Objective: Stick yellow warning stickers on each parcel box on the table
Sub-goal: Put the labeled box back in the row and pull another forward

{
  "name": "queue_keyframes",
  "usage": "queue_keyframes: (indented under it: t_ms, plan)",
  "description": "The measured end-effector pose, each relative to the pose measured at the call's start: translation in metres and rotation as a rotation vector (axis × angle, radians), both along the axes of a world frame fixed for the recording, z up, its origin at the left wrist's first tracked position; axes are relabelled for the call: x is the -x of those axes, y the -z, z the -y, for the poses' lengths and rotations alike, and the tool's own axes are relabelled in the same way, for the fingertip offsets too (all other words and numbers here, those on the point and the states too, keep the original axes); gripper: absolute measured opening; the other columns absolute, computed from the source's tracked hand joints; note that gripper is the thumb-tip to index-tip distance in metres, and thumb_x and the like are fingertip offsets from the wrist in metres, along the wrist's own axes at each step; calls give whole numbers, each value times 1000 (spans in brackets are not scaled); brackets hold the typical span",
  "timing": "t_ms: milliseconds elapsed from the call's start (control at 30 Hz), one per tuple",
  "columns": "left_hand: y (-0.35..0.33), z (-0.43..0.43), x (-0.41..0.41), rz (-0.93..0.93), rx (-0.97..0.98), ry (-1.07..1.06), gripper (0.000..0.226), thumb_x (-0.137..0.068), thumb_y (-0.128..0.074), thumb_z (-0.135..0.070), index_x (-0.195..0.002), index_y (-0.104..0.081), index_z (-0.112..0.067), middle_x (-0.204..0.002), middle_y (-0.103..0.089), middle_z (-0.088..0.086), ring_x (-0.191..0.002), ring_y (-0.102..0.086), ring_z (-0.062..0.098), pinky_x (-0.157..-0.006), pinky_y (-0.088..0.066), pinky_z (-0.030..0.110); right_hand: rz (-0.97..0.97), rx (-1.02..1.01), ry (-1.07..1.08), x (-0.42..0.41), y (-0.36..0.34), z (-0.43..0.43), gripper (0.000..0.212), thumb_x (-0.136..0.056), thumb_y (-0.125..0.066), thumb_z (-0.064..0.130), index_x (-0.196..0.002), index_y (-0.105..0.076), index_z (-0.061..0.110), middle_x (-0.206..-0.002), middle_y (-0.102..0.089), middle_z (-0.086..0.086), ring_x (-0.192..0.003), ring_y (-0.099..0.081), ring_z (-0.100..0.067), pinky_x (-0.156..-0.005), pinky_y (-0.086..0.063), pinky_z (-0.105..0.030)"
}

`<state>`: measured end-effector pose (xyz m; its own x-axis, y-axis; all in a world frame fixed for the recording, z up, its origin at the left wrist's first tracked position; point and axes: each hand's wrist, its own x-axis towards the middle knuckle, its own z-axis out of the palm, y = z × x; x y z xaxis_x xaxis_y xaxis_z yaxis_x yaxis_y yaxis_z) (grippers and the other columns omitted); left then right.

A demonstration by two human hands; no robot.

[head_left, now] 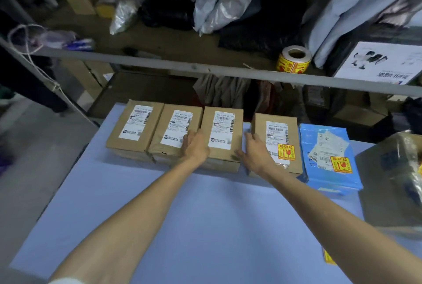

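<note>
Nearest, on the blue bench and close to its right edge: a loose yellow sticker, partly hidden by the right forearm. Farther out, both bare arms stretched toward the row of parcels. Left hand laid on the left side of the third box, fingers fairly straight over the seam with the second box, gripping nothing. Right hand in the gap on the other side, thumb touching the third box, fingers loosely spread against the left edge of the fourth box, likewise pinching nothing. No sticker in either hand. Already marked in yellow: the fourth box and the blue parcel just beside it. Still without one: the first box, the second and the third. Judged to be squaring up or shifting the third box ahead of labelling. Next, probably: let go, reach well past the row to the sticker roll on the shelf, or back to the loose sticker, then press one flat beside the white address label, clear of the barcode.
</note>
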<state>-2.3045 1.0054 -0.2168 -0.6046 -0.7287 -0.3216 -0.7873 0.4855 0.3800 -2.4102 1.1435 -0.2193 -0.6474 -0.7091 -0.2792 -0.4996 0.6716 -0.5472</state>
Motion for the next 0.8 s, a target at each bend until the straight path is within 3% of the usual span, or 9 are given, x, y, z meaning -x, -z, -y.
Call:
queue_keyframes:
  t_ms: [133,267,367,533,633,800]
  plan:
    - [8,5,8,-29,11,22,51,-86,-64,-14,-133,-45,-8,-130,-47,15,-121,-47,33,-101,-44,43,140,8,129,-2,12,18,83,-86,-69,27,-147,-16,7,-136,-43,-20,-120,-50,-39,-98,-42,-43]
    - [11,5,15,-4,89,17,47,-90,-57,-4,-135,-42,0,-128,-50,19,-116,-51,34,-91,-46,38,153,-85,151,-1,24,33,93,-87,-69,28,-149,-6,-1,-129,-56,-23,-111,-57,-41,-86,-44,-37]
    - [14,3,19,24,156,29,54,-91,-57,-1,-140,-35,4,-130,-50,22,-120,-48,34,-89,-45,35,198,-84,204,2,24,41,73,-89,-65,21,-143,-22,-2,-121,-60,-15,-112,-59,-39,-82,-45,-32]
    - [9,3,20,59,61,-64,63,-89,-63,-5,-142,-31,8,-134,-44,25,-121,-46,36,-91,-45,34,151,-81,186,-2,18,37,67,-78,-78,14,-128,-37,-2,-124,-60,-17,-110,-59,-34,-79,-43,-29]
    - [1,-4,14,41,7,-97,57,-90,-63,-7,-138,-37,7,-138,-35,24,-126,-39,37,-95,-42,34,165,-30,203,-10,14,26,60,-76,-80,12,-120,-41,0,-122,-60,-16,-105,-59,-30,-79,-44,-29]
    - [-20,-25,-9,-80,-83,-178,66,-84,-71,-14,-137,-33,-1,-140,-29,21,-129,-32,36,-101,-39,38,169,83,231,-32,-4,1,61,-71,-83,13,-116,-43,4,-119,-59,-14,-106,-59,-31,-88,-51,-40]
